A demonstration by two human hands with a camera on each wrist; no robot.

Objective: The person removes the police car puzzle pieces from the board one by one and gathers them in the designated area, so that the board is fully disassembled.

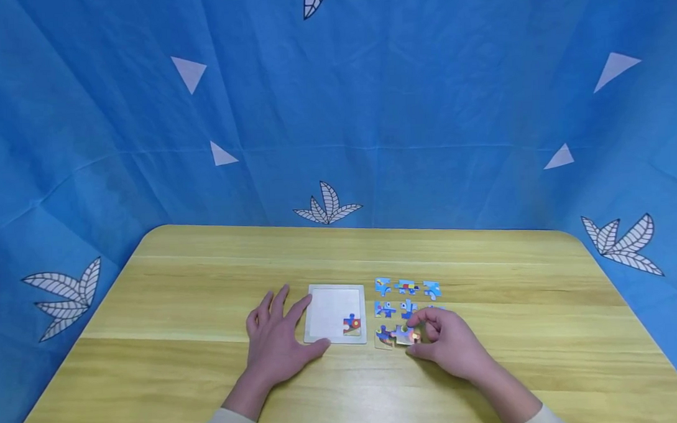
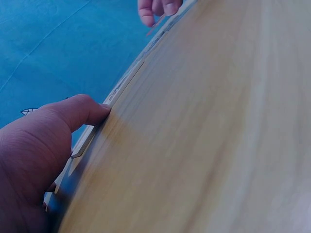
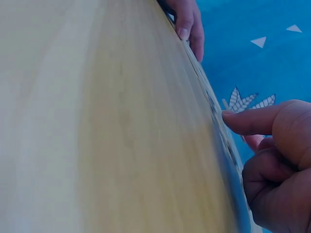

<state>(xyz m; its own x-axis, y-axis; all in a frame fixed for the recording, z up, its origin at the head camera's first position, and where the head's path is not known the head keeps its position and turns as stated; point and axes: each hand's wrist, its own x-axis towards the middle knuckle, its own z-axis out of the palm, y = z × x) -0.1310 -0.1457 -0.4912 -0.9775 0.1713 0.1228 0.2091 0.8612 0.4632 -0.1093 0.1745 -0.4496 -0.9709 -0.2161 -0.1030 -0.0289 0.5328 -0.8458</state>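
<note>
My left hand [image 1: 278, 344] has its fingers spread at the left side of a white square puzzle tray [image 1: 325, 308]. Its thumb touches the tray's near edge and the index finger reaches the upper left corner. One jigsaw piece [image 1: 351, 325] with a red and orange print lies in the tray's lower right corner. Between thumb and index finger my right hand [image 1: 449, 344] pinches another puzzle piece [image 1: 404, 335], tilted a little above the table. In the right wrist view the right hand [image 3: 279, 160] shows its other fingers curled.
Right of the tray, several loose puzzle pieces lie in rows, among them a blue top-row piece [image 1: 383, 286] and a bottom-left piece [image 1: 383, 339] beside the pinched one. The wooden table [image 1: 207, 291] ends at a blue curtain [image 1: 424, 109] with leaf prints.
</note>
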